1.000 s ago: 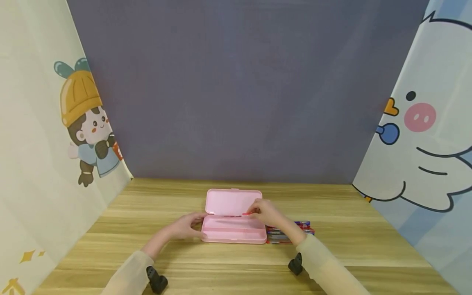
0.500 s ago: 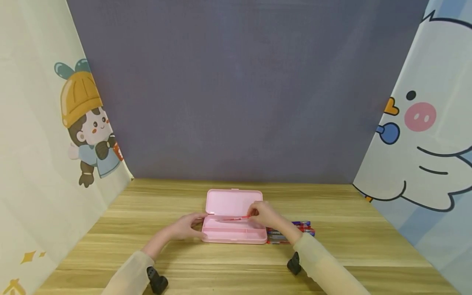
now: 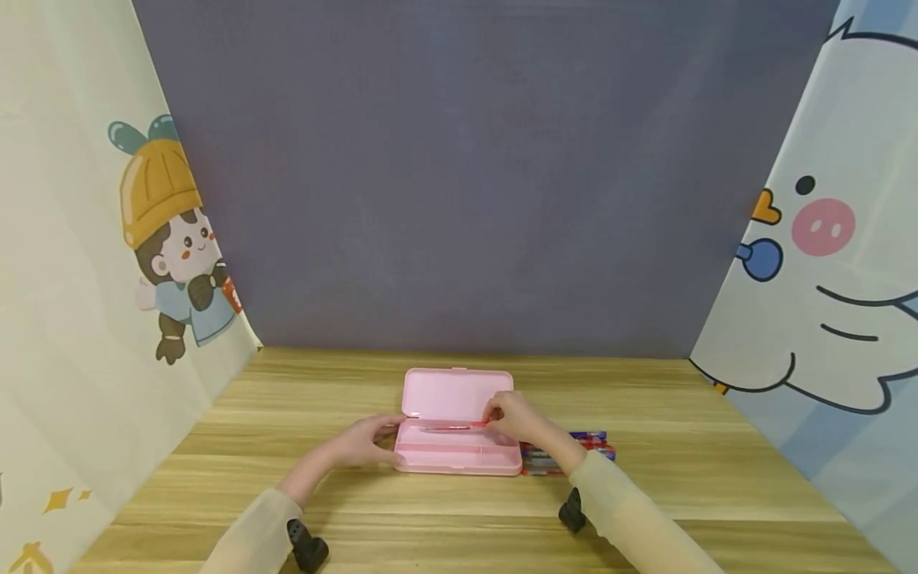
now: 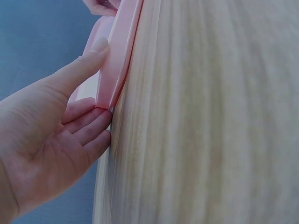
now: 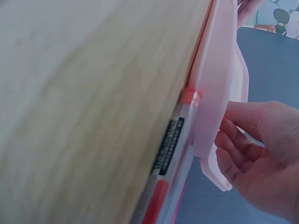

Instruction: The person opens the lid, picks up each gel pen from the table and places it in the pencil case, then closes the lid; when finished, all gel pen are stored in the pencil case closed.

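A pink pencil case (image 3: 439,458) lies on the wooden table, its lid (image 3: 457,392) raised at the back. My left hand (image 3: 364,442) holds the case's left end. In the left wrist view the thumb presses on the front wall (image 4: 120,51) and the fingers bend around the end. Over the rear long compartment, my right hand (image 3: 513,416) pinches the right end of a slim pen with red parts (image 3: 452,429). This pen lies along the compartment. In the right wrist view, the case hides the pinching fingertips and the pen.
Several red and blue pens (image 3: 547,460) lie beside the case's right end, partly under my right forearm. One clear pen with an orange-red end (image 5: 170,142) runs close along the case in the right wrist view. A dark panel (image 3: 459,199) stands behind the table.
My right hand has brought the pen from the hinge edge forward and down over the rear compartment. The left hand has stayed on the case.
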Action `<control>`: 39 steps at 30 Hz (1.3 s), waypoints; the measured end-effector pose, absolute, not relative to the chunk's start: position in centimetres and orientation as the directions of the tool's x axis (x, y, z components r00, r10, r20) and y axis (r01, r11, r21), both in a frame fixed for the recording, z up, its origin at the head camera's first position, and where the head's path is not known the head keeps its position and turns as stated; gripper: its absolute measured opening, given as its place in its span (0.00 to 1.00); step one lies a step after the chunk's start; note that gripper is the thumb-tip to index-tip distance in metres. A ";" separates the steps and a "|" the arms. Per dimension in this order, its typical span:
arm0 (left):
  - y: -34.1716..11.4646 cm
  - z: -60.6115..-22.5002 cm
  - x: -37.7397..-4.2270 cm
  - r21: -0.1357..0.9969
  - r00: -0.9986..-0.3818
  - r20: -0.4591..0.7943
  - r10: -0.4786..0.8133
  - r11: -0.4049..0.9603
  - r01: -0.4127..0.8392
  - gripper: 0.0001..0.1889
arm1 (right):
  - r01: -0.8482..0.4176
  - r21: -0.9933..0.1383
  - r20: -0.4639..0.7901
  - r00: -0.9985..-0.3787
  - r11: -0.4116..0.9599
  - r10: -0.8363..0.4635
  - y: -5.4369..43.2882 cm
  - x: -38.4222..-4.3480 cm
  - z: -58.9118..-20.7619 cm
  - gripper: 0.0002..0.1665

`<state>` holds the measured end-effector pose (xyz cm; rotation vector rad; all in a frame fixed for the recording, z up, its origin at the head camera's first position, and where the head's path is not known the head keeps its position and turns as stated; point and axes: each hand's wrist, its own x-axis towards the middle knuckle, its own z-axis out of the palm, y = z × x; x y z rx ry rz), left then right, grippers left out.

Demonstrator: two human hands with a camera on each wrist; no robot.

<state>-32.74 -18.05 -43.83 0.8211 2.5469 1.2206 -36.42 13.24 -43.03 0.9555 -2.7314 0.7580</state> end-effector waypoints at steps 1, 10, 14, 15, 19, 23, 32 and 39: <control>-18.1 -43.8 -32.8 0.766 -0.826 0.058 0.561 0.505 0.397 0.41 | -0.615 -0.412 0.294 -0.788 0.673 -0.541 13.2 -36.4 -43.0 0.02; -18.1 -44.0 -32.9 0.757 -0.825 0.060 0.562 0.513 0.404 0.41 | -0.598 -0.422 0.276 -0.801 0.682 -0.531 13.3 -36.4 -42.7 0.02; -18.2 -44.1 -32.9 0.754 -0.824 0.064 0.563 0.514 0.409 0.41 | -0.620 -0.411 0.306 -0.785 0.669 -0.539 13.5 -36.5 -42.6 0.02; -18.2 -44.1 -32.9 0.751 -0.824 0.065 0.562 0.517 0.411 0.41 | -0.621 -0.414 0.309 -0.784 0.666 -0.539 13.6 -36.5 -42.7 0.01; -18.1 -44.1 -32.9 0.746 -0.826 0.064 0.560 0.523 0.412 0.41 | -0.617 -0.425 0.311 -0.787 0.663 -0.533 13.8 -36.5 -42.8 0.02; -18.1 -44.2 -32.9 0.745 -0.825 0.066 0.562 0.522 0.415 0.41 | -0.620 -0.421 0.302 -0.784 0.662 -0.542 13.9 -36.5 -42.7 0.02; -18.2 -44.1 -32.8 0.740 -0.823 0.072 0.564 0.523 0.423 0.40 | -0.638 -0.367 0.226 -0.767 0.677 -0.601 13.7 -36.2 -42.6 0.04; -18.1 -44.0 -32.9 0.743 -0.823 0.069 0.564 0.522 0.419 0.40 | -0.638 -0.367 0.210 -0.765 0.676 -0.608 13.7 -36.2 -42.6 0.04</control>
